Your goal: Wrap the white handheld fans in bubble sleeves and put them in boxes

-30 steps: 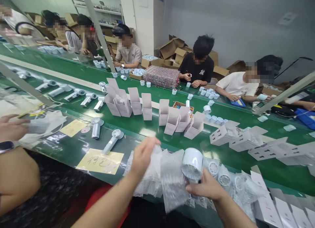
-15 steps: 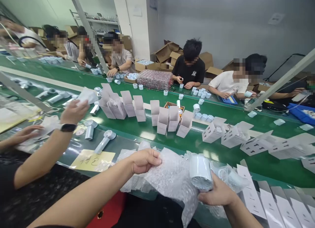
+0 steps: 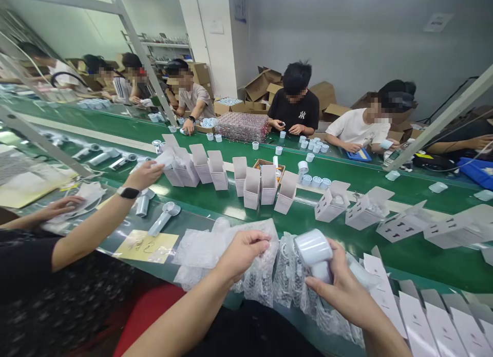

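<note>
My right hand point(image 3: 342, 287) is wrapped around a shiny light-blue cylindrical device point(image 3: 314, 247), its broad round end tilted up to the left. Part of the device is hidden by my thumb and palm. My left hand point(image 3: 246, 251) is closed in a pinch on the edge of a bubble-wrap bag point(image 3: 265, 227), apart from the device. Beneath both hands, several bubble-wrapped pieces point(image 3: 288, 269) lie in a row along the near edge of the bench. More flat bubble wrap point(image 3: 196, 249) spreads to the left of my left hand.
Open white boxes point(image 3: 252, 187) stand along the green conveyor belt point(image 3: 227, 213), some holding wrapped pieces. White cartons point(image 3: 418, 321) line the near right. At left, a co-worker's hand point(image 3: 144, 174) reaches toward the boxes, past unwrapped devices point(image 3: 165, 218). Co-workers sit across the belt.
My left hand has moved slightly right, and the bubble wrap no longer hangs down between my hands. The device has tilted in my right hand. The co-worker's hand at left moved right toward the boxes.
</note>
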A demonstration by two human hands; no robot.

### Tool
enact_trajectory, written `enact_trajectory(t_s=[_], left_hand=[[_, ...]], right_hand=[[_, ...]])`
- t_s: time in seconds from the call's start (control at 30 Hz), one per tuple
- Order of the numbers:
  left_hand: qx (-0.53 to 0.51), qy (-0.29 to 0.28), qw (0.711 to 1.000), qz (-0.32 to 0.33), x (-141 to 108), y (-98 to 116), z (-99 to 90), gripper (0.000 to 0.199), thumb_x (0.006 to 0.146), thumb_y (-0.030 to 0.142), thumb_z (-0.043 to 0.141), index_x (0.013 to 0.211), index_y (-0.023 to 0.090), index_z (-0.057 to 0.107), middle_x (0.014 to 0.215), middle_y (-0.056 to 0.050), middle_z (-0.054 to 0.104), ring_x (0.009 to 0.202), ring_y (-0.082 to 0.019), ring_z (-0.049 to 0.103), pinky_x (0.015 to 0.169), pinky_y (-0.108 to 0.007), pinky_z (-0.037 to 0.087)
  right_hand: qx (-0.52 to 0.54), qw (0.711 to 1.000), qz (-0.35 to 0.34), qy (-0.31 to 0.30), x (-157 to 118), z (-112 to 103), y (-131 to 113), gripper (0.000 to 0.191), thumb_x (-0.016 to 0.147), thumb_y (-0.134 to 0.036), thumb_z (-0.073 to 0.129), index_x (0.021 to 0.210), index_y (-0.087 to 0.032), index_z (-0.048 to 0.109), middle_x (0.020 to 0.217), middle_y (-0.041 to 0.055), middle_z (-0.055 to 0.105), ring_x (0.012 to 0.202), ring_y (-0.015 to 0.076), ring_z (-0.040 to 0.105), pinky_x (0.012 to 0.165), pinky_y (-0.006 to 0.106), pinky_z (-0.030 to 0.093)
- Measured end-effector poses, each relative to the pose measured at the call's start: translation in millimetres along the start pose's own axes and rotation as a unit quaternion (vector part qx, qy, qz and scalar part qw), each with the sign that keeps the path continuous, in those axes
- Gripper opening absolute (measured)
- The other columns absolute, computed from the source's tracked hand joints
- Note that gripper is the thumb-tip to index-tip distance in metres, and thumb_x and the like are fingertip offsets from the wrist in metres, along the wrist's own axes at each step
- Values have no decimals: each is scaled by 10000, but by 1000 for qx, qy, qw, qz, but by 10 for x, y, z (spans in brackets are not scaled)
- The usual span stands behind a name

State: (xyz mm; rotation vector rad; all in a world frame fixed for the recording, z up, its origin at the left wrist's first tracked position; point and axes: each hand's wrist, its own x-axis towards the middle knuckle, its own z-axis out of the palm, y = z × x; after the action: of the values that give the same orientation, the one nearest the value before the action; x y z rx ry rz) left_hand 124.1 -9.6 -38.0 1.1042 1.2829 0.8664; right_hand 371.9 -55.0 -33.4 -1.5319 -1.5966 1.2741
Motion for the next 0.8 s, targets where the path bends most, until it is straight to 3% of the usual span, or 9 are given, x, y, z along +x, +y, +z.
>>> enact_trajectory(t_s=[0.1, 0.17, 0.27, 0.33, 0.43, 0.57, 0.63, 0.7, 0.8], left_hand=[[95, 104, 985, 101, -38, -90, 28, 152, 779, 312, 617, 724, 172, 643, 694, -11, 616, 666, -146, 555, 647, -264, 456], [210, 147, 946, 200, -73, -130, 28, 204, 854, 313, 561, 719, 179, 635, 703, -20, 601, 682, -152, 555, 663, -269, 455], [345, 148, 876, 301, -98, -196, 27, 267, 937, 289, 459, 855, 184, 690, 767, -50, 626, 721, -163, 577, 700, -281, 461], [373, 117, 866, 312, -93, -228, 21, 287, 950, 268, 433, 947, 183, 708, 794, -62, 637, 741, -167, 593, 699, -276, 468], [343, 26, 900, 268, -91, -223, -7, 241, 903, 228, 495, 934, 190, 731, 769, -43, 623, 730, -158, 596, 678, -255, 471], [264, -103, 938, 197, -129, -197, -82, 178, 798, 202, 584, 843, 197, 756, 751, -21, 604, 722, -149, 593, 680, -244, 461], [214, -160, 947, 179, -147, -230, -129, 160, 775, 218, 599, 802, 190, 754, 791, -28, 626, 748, -153, 598, 695, -247, 463], [151, -195, 956, 156, -152, -301, -173, 161, 769, 258, 609, 716, 172, 734, 800, -35, 647, 754, -156, 598, 698, -251, 464], [37, -120, 990, 65, -148, -414, -213, 212, 762, 331, 618, 726, 150, 721, 731, -34, 661, 685, -151, 581, 657, -259, 458]], right_hand=[[0, 1000, 8, 0, -6, 52, 3, 652, 823, -350, 668, 1352, -259, 296, 1319, 118, 506, 1220, 273, 501, 1018, 428, 410], [76, 996, -14, -38, -6, 76, 8, 615, 795, -339, 706, 1311, -254, 383, 1311, 119, 524, 1245, 274, 487, 1051, 426, 386], [257, 958, -27, -127, -16, 158, -7, 645, 765, -393, 741, 1322, -260, 445, 1278, 121, 573, 1139, 279, 577, 978, 424, 453], [361, 913, 6, -189, -33, 268, -25, 721, 810, -461, 683, 1419, -271, 349, 1185, 121, 624, 962, 271, 657, 812, 415, 525], [428, 872, 49, -234, -58, 485, -30, 941, 826, -499, 666, 1513, -286, 60, 1048, 100, 658, 813, 256, 685, 614, 345, 523], [425, 873, 57, -233, -60, 698, -10, 1281, 710, -442, 819, 1485, -297, -191, 1000, 69, 667, 778, 222, 692, 607, 295, 515], [423, 871, 76, -237, -47, 732, -15, 1192, 705, -431, 824, 1512, -281, -40, 971, 62, 667, 760, 214, 694, 589, 282, 521], [415, 873, 95, -237, -32, 730, -23, 898, 734, -469, 788, 1447, -226, 299, 942, 69, 660, 719, 203, 687, 541, 263, 520], [378, 895, 120, -206, -22, 705, -3, 573, 781, -504, 737, 1227, -193, 558, 885, 49, 638, 667, 170, 666, 502, 240, 516]])
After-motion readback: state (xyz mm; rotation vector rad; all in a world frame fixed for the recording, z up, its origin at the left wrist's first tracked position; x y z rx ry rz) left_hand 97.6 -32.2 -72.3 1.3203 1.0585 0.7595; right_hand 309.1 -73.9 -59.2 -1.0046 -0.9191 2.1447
